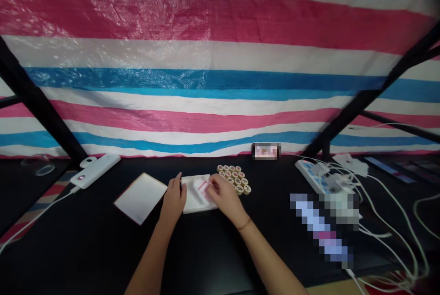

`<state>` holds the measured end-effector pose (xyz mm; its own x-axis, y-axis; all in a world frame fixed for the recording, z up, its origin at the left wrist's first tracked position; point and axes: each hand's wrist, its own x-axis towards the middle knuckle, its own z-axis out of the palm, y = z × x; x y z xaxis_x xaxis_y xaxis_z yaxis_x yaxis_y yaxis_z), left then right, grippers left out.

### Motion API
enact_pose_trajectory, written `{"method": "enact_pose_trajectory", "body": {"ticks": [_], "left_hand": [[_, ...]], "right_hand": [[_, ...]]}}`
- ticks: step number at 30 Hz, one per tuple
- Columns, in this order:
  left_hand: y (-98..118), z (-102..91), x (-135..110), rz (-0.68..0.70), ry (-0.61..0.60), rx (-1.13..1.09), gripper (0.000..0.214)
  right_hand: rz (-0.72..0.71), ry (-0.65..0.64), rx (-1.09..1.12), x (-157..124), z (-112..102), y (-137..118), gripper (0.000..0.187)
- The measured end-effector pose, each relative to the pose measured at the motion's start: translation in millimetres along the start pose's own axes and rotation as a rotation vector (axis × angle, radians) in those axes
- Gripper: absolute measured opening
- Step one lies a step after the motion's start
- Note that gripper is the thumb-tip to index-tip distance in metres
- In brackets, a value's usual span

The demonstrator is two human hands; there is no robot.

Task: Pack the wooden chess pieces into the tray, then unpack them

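Note:
A shallow white box (192,201) lies on the black table in front of me. My left hand (174,197) rests on the box's left edge with its fingers together. My right hand (222,195) reaches over the box's right part, its fingers pinched on a folded white sheet with red lines (202,187) inside the box. Just right of the box sits a cluster of several round wooden chess pieces (234,177) with red and dark marks. The box's white lid (140,197) lies flat to the left.
A white power bank (95,170) with a cable lies at the back left. A white power strip (314,173) with tangled white cables sits at the right. A striped red, white and blue tarp (220,79) and black frame bars stand behind the table.

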<state>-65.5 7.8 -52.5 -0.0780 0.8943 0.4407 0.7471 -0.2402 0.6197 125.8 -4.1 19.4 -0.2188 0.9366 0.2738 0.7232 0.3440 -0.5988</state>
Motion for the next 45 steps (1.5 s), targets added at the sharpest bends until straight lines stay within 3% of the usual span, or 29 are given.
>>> {"method": "enact_pose_trajectory", "body": {"ticks": [2,5,8,11,13,15,19,25,29,33,36,40,43,45], "left_hand": [[2.2,-0.2,-1.0,-0.01,-0.014,0.006,0.042],[3.5,0.7,-2.2,-0.023,-0.042,0.032,0.043],[3.5,1.7,-2.9,-0.036,-0.057,0.062,0.045],[3.4,1.6,-3.4,-0.047,-0.058,0.071,0.046],[3.4,0.9,-3.8,-0.06,-0.056,0.071,0.045],[3.4,0.0,-4.4,-0.072,-0.054,0.073,0.043],[3.6,-0.3,-5.5,-0.055,-0.026,0.1,0.039],[1.1,2.6,-0.4,-0.074,0.014,0.149,0.033],[-0.5,4.3,6.6,-0.062,0.051,0.141,0.029],[-0.9,5.3,11.1,-0.053,0.065,0.131,0.026],[-0.7,7.8,14.6,-0.048,0.08,0.128,0.024],[5.1,11.4,20.6,-0.034,0.089,0.119,0.023],[11.1,2.1,21.5,-0.02,0.098,0.106,0.026],[8.8,-14.4,17.3,0.008,0.112,0.122,0.03]], "right_hand": [[0.037,0.113,0.271,-21.5,-24.3,19.2,0.014],[0.169,-0.021,0.449,-50.7,-51.9,52.0,0.031],[0.206,-0.143,0.26,-70.9,-56.4,77.2,0.037],[0.129,-0.016,-0.055,-85.4,-42.6,87.7,0.036],[0.098,0.144,-0.223,-94.5,-31.3,87.6,0.032],[0.086,0.219,-0.307,-102.8,-22.2,84.3,0.028],[0.037,0.15,-0.333,-110.9,-14.2,79.1,0.023],[-0.013,0.138,-0.331,-105.6,-18.5,86.0,0.025],[-0.042,0.25,-0.278,-103.5,-22.3,79.5,0.021],[-0.082,0.354,-0.177,-97.9,-14.9,50.3,0.021],[-0.156,0.135,-0.119,-88.0,4.8,20.9,0.023],[-0.315,-0.189,-0.277,-66.5,39.2,-9.4,0.015],[-0.395,-0.304,-0.34,-48.5,58.9,-21.6,0.01],[-0.38,-0.342,-0.352,-39.0,66.7,-25.6,0.011]]}}
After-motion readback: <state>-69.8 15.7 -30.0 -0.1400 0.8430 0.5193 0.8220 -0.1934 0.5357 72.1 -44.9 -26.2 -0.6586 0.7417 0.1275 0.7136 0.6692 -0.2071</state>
